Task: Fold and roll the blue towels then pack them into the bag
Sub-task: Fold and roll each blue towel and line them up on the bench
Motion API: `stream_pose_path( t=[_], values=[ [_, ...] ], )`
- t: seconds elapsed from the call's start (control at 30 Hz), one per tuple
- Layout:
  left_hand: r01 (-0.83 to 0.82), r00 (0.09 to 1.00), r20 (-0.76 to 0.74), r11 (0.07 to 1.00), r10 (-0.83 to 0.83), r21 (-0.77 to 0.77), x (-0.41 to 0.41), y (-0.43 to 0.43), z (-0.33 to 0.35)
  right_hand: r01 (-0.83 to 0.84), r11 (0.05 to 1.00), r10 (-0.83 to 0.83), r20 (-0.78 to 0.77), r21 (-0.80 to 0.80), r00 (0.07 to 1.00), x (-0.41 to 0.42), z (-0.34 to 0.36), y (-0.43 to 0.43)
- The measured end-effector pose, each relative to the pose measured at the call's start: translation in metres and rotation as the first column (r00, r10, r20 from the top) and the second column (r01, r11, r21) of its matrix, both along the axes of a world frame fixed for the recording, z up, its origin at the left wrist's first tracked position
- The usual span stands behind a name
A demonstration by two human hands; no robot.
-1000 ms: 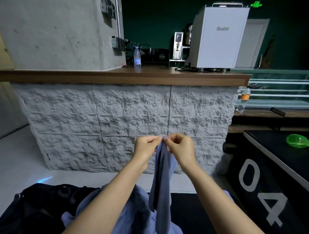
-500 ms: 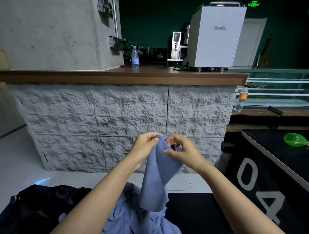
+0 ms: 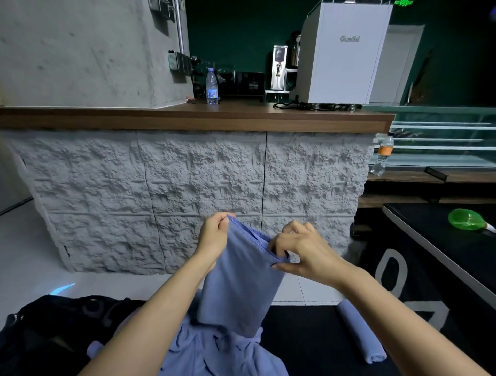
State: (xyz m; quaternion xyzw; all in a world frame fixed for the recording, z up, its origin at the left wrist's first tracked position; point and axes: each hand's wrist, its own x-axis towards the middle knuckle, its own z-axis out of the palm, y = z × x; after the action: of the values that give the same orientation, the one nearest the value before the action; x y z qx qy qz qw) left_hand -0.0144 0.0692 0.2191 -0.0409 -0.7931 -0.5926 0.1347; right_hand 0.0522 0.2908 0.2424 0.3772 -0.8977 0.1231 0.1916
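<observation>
Head camera: two hands hold up a blue towel.
Left hand [image 3: 214, 237] pinches the towel [image 3: 241, 284] at its top corner; right hand [image 3: 303, 252] grips the other top edge. It hangs above a towel heap [image 3: 214, 354], between a black bag [image 3: 45, 330] and a rolled towel [image 3: 361, 332].

White numerals and one maker's mark

Large white numerals "04" [image 3: 392, 254] are painted on the side of the black table [image 3: 429, 241] at the right, the "4" partly cut off by an arm. The white machine [image 3: 341, 61] on the wooden counter [image 3: 188, 118] carries a raised silver brand name [image 3: 349, 39] near its top, too blurred to spell out with certainty. A glowing green sign [image 3: 402, 2] sits at the upper edge, its characters unreadable. The clear bottle [image 3: 211, 83] on the counter wears a blue label and the bottle [image 3: 382, 155] at the counter's right end wears an orange one; the print on both is too small to read.
</observation>
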Motion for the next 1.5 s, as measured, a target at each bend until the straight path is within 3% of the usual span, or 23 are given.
stream_pose_path(
  t=[0.1,0.23,0.3,0.4,0.47,0.53,0.57,0.6,0.67,0.7,0.73,0.83,0.9,1.03,1.13,1.2,1.37,1.5],
  values=[
    [0.021,1.0,-0.015,0.999,-0.02,0.04,0.004,0.002,0.003,0.009,0.995,0.0,0.089,-0.096,0.996,0.0,0.0,0.003],
    [0.076,0.997,-0.04,0.994,-0.073,0.08,0.006,-0.005,0.0,0.093,0.993,-0.081,-0.174,0.067,0.981,-0.005,0.004,0.02],
    [0.086,0.996,-0.036,0.993,-0.084,0.076,0.006,-0.008,-0.003,0.198,0.979,-0.183,-0.198,0.056,0.963,-0.009,0.001,0.031],
    [0.085,0.996,-0.022,0.996,-0.085,0.019,0.008,-0.003,-0.003,0.364,0.918,-0.355,0.085,-0.156,0.931,-0.013,-0.008,0.038],
    [0.082,0.996,-0.047,0.996,-0.08,0.046,0.011,0.005,0.004,0.414,0.835,-0.337,0.258,-0.362,0.905,-0.014,-0.009,0.036],
    [0.084,0.993,-0.092,0.986,-0.071,0.142,0.013,0.012,0.012,0.411,0.721,-0.337,0.235,-0.558,0.912,-0.01,-0.003,0.034],
    [0.099,0.99,-0.11,0.985,-0.083,0.14,0.013,0.014,0.015,0.425,0.711,-0.374,0.21,-0.561,0.903,-0.008,0.0,0.036],
    [0.109,0.99,-0.098,0.991,-0.102,0.071,0.011,0.015,0.013,0.486,0.746,-0.438,0.213,-0.455,0.873,-0.008,0.001,0.039],
    [0.148,0.989,0.001,0.986,-0.148,-0.076,0.009,0.017,-0.002,0.619,0.778,-0.571,0.29,-0.106,0.768,-0.007,-0.006,0.045],
    [0.167,0.985,0.065,0.982,-0.162,-0.09,0.011,0.017,-0.01,0.625,0.777,-0.561,0.364,-0.078,0.743,-0.006,-0.013,0.05],
    [0.181,0.978,0.117,0.982,-0.173,-0.062,0.013,0.017,-0.016,0.61,0.777,-0.497,0.445,-0.153,0.745,-0.003,-0.017,0.055],
    [0.26,0.936,0.22,0.961,-0.275,0.096,0.016,0.018,-0.016,0.542,0.676,-0.124,0.648,-0.5,0.751,0.008,-0.013,0.07],
    [0.306,0.891,0.306,0.942,-0.335,0.14,0.015,0.02,-0.013,0.541,0.609,0.05,0.709,-0.58,0.704,0.014,-0.009,0.078],
    [0.314,0.84,0.426,0.942,-0.335,0.121,0.0,0.035,-0.021,0.591,0.612,0.018,0.757,-0.525,0.653,0.0,-0.018,0.097],
    [0.281,0.842,0.461,0.958,-0.278,0.065,-0.016,0.056,-0.042,0.643,0.649,-0.134,0.771,-0.406,0.623,-0.022,-0.04,0.109],
    [0.255,0.874,0.422,0.967,-0.239,0.019,-0.027,0.072,-0.052,0.677,0.622,-0.203,0.754,-0.392,0.624,-0.039,-0.056,0.115],
    [0.197,0.954,0.226,0.98,-0.197,0.027,-0.064,0.107,-0.062,0.671,0.47,-0.274,0.627,-0.574,0.729,-0.077,-0.076,0.137],
    [0.226,0.962,0.156,0.974,-0.223,-0.002,-0.073,0.121,-0.091,0.616,0.494,-0.368,0.494,-0.614,0.788,-0.075,-0.105,0.154]
  ],
)
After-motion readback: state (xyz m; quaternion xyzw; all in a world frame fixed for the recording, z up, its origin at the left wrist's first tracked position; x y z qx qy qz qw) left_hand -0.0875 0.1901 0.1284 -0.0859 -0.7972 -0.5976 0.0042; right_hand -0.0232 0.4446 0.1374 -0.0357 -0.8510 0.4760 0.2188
